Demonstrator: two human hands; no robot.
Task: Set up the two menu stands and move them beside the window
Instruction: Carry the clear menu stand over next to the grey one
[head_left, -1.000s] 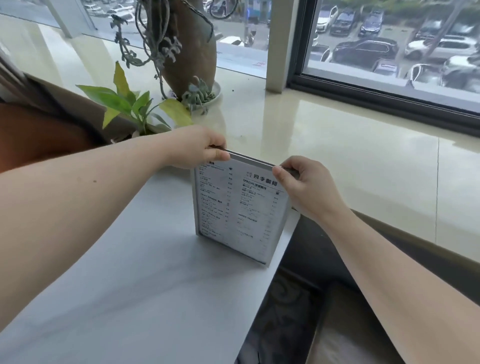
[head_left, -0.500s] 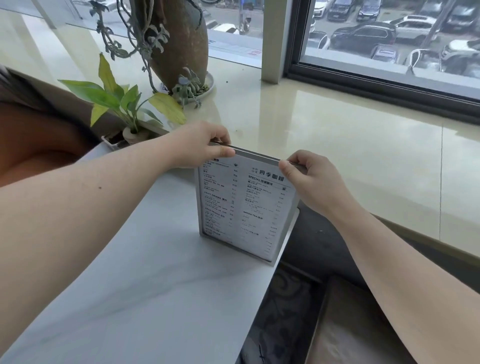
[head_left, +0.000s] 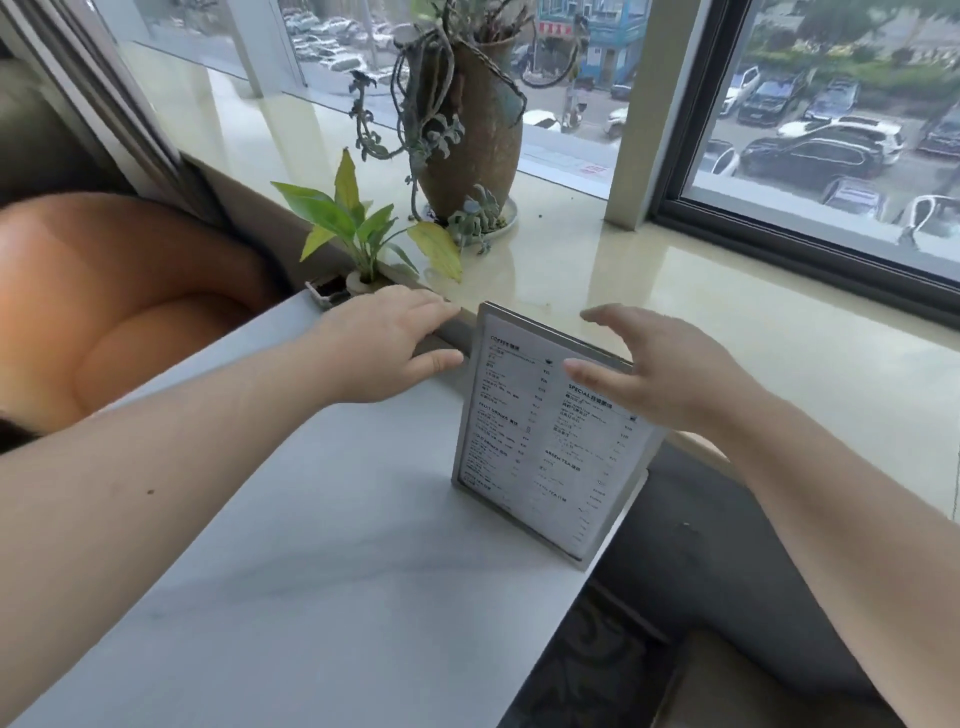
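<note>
A menu stand with a metal frame and a printed white menu stands upright on the far right corner of the pale table, close to the window sill. My left hand hovers just left of its top edge, fingers apart, holding nothing. My right hand is open in front of the stand's upper right part and hides that corner; it does not grip the frame. Only one menu stand is in view.
A glossy stone window sill runs behind the table below the window. A tall brown vase with trailing plants stands on the sill. A small leafy plant sits at the table's far edge. An orange seat is left.
Both hands have let go of the menu stand's top edge and spread open beside it. The stand stays upright on the table corner. The camera has tilted up.
</note>
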